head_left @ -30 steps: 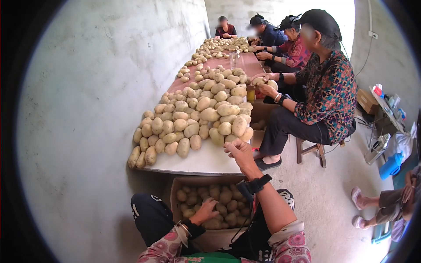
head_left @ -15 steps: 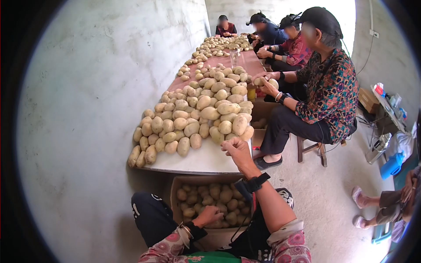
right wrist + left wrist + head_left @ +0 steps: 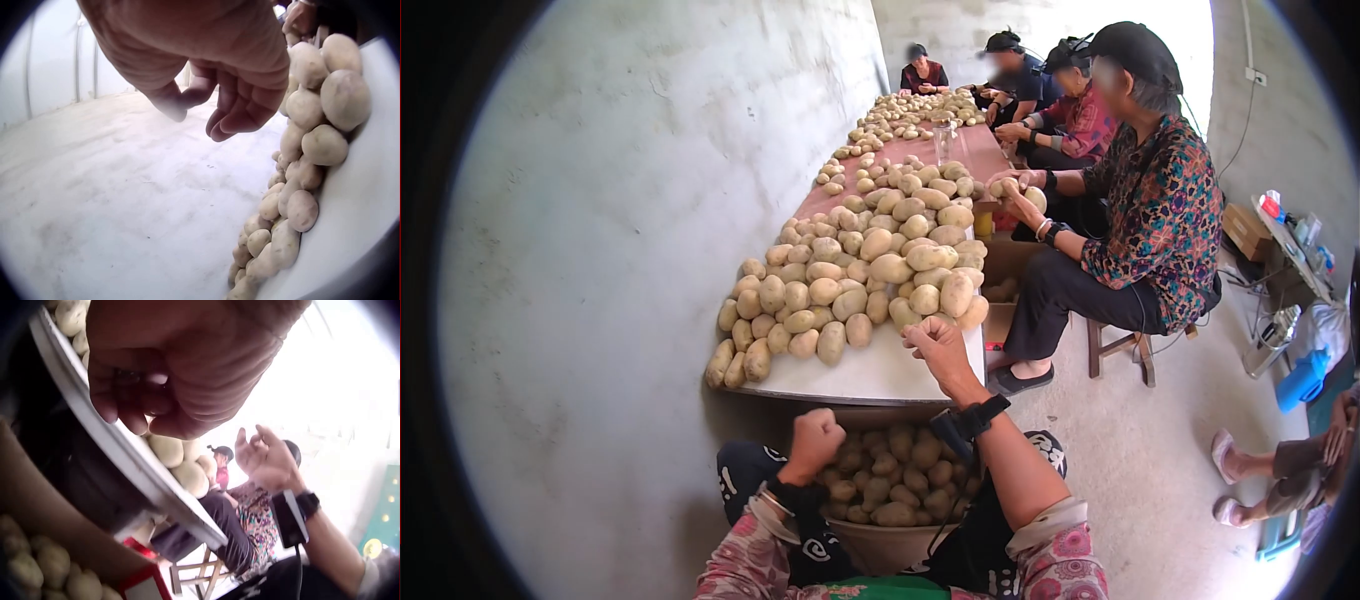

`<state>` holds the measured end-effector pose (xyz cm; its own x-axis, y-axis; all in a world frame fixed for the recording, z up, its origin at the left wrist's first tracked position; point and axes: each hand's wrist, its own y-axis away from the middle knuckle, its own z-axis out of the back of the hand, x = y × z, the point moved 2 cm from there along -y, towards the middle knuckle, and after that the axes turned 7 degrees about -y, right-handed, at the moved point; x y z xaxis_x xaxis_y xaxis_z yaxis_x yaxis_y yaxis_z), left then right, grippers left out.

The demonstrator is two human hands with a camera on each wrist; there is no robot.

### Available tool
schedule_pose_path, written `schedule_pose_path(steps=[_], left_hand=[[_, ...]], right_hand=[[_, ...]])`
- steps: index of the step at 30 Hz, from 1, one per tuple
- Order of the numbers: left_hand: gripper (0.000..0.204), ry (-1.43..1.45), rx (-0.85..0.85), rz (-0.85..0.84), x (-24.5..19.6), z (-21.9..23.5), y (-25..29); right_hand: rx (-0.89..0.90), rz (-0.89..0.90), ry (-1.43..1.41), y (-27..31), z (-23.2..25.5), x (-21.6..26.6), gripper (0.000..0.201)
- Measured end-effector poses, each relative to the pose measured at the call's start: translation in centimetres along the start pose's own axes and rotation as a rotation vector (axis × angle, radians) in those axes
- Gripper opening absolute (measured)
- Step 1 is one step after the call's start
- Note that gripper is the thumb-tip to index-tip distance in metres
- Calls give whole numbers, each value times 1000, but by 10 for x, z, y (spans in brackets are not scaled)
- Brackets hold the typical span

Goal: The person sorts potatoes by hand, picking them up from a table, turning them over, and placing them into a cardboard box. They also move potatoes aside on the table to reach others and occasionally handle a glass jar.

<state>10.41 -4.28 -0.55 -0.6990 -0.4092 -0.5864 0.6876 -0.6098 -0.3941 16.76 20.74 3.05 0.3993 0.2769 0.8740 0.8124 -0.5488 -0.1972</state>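
My left hand (image 3: 814, 442) is raised over the left edge of the box of potatoes (image 3: 897, 464), fingers curled in; the left wrist view shows the same hand (image 3: 194, 359) with no potato in it. Beside the near right corner of the table, my right hand (image 3: 942, 352) hangs in the air with loosely bent fingers. Seen in the right wrist view, that hand (image 3: 206, 56) holds nothing. A broad heap of potatoes (image 3: 890, 268) lies on the table (image 3: 855, 372), just beyond both hands.
A person in a flowered shirt (image 3: 1155, 220) sits on a stool at the table's right side, holding potatoes. More people sit further along. At the far right are a small cluttered table (image 3: 1295, 255) and a blue jug (image 3: 1303, 380). A wall (image 3: 650, 200) runs along the left.
My left hand has come up out of the box, moving left and upward, its fingers now curled. My right hand stays nearly in place. The view has shifted slightly.
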Motion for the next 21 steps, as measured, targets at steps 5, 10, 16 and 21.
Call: schedule_pose_path(steps=[5, 10, 16, 21], left_hand=[[23, -102, -190, 17, 18, 65, -41], [22, -346, -244, -108, 55, 83, -54], [22, -452, -306, -201, 73, 76, -65], [16, -518, -389, -226, 70, 72, -89]], right_hand=[[-4, 4, -14, -7, -6, -6, 24], [5, -22, 26, -18, -21, -24, 22], [121, -57, 52, -31, -41, -57, 18], [174, 122, 527, -27, -73, -68, 19]])
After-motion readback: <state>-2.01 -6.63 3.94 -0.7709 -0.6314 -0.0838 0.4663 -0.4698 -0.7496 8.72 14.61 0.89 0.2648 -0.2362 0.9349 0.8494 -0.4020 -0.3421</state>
